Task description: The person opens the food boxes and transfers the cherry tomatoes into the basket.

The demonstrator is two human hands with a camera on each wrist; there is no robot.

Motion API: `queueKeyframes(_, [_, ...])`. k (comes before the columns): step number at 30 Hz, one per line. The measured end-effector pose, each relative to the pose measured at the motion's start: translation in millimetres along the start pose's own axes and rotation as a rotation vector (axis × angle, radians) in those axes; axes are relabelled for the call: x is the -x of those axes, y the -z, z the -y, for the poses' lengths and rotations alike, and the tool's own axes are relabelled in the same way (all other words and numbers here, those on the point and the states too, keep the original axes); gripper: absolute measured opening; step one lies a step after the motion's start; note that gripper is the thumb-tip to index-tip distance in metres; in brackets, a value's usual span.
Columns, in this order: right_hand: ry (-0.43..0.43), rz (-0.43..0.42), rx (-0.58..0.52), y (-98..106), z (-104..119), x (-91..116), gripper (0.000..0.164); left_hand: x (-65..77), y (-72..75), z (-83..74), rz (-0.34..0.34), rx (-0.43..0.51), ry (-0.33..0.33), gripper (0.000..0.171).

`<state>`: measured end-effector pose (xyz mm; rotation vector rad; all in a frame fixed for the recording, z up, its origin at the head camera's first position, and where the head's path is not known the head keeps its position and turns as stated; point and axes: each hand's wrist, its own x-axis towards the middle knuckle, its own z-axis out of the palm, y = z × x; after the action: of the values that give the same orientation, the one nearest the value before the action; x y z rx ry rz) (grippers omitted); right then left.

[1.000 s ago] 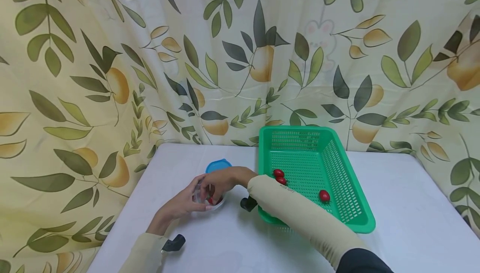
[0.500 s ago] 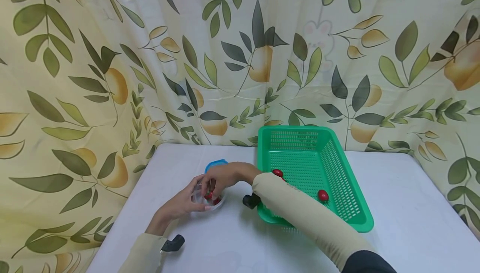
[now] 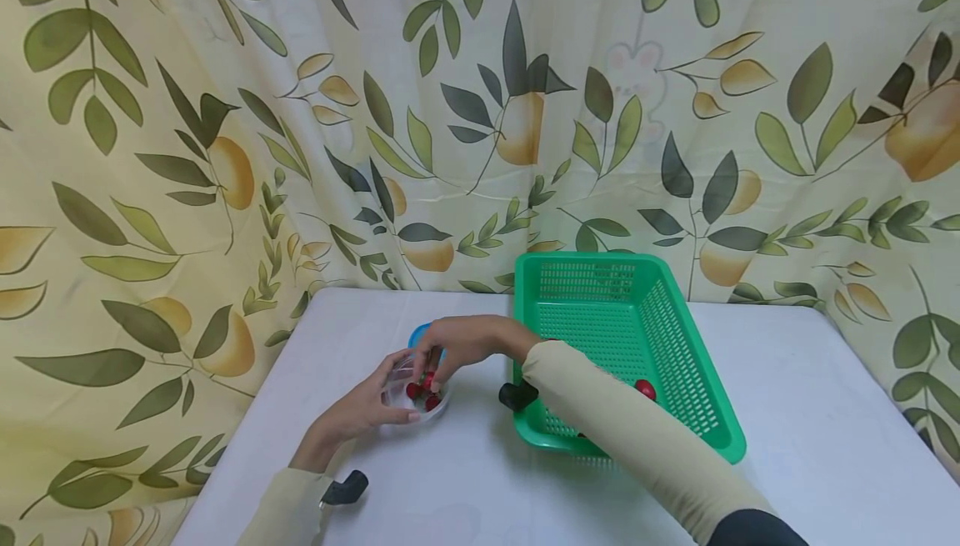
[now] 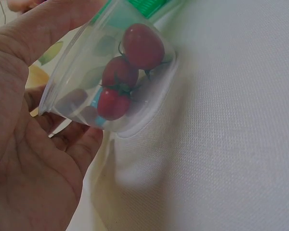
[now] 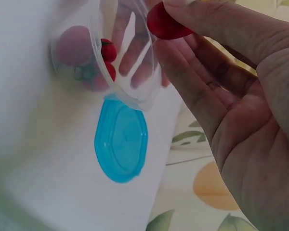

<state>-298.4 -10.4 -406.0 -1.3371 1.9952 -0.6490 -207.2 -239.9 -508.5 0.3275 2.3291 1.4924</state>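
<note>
My left hand [image 3: 358,407] grips a clear plastic cup-like container [image 4: 70,79] by its side, thumb and fingers spread around it, low at the white table. Three red cherry tomatoes [image 4: 143,46] with green stems show through its wall in the left wrist view. Over the container's mouth, my right hand [image 3: 471,341] pinches another cherry tomato [image 5: 166,22] between thumb and fingers, right at the rim in the right wrist view. Just behind the container lies a blue lid [image 5: 120,144], partly covered by my right hand in the head view.
A green perforated basket [image 3: 592,325] stands to the right, with my right forearm stretched across its near left part. One cherry tomato [image 3: 645,388] shows inside; the sleeve hides most of the others. A leaf-patterned curtain [image 3: 480,112] hangs behind the white table [image 3: 795,396].
My right hand has risen out of the container and shifted slightly right, pinching a tomato. More tomatoes in the container now show. My left hand holds the container in the same place.
</note>
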Motion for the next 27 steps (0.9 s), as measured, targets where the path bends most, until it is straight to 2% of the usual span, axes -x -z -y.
queueKeyframes(4, [0.031,-0.003,-0.002,2.6,0.1,7.0,0.026,-0.5,-0.2,0.4,-0.001,-0.009,-0.002,0.099])
queueKeyframes(10, [0.065,-0.015,0.031,8.4,0.1,17.7,0.026,-1.1,-0.5,-0.1,0.029,0.001,-0.047,0.100])
queueKeyframes(15, [0.037,-0.025,0.025,11.8,-1.2,25.2,0.024,-1.7,-1.0,0.2,0.042,-0.004,-0.061,0.100])
queueKeyframes(27, [-0.003,-0.051,-0.092,16.5,-3.5,45.6,0.022,-2.1,-2.5,0.1,0.043,0.011,-0.063,0.102])
